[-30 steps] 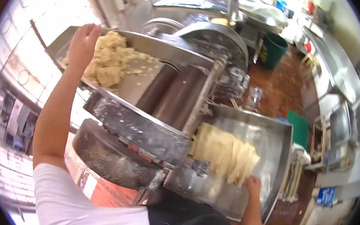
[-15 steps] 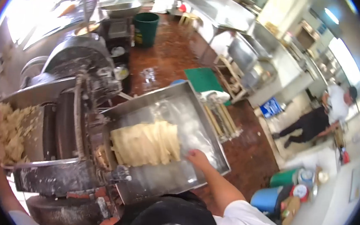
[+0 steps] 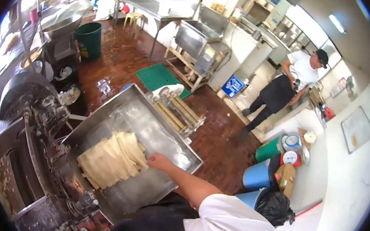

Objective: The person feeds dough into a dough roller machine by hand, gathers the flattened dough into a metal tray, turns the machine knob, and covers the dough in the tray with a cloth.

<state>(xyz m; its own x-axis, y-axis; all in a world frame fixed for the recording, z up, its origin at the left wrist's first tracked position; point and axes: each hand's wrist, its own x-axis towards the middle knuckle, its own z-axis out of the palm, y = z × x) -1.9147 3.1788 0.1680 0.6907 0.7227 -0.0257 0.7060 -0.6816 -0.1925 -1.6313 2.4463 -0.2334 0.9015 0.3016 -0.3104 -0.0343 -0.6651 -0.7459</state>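
My right hand (image 3: 158,161) is over the metal tray, its fingers curled together beside the right edge of the folded dough sheet (image 3: 112,157). Whether the fingertips pinch the dough is hard to make out. Pale and layered in wavy folds, the dough lies in the shallow metal tray (image 3: 150,113). On the left, the dough roller machine (image 3: 39,147) adjoins the tray; crumbly dough (image 3: 1,179) shows at its far-left side. My left hand is out of view.
A person (image 3: 282,88) in a white shirt and dark apron stands at the right, beyond the tray. Blue bins (image 3: 256,175), a red scale (image 3: 290,158) and a black bag (image 3: 275,205) line the right wall. Behind the tray are a green mat (image 3: 157,77) and a green bin (image 3: 88,40).
The view has swung right, so my left hand and most of the loose dough have left it. My right hand is closer to the folded dough's edge.
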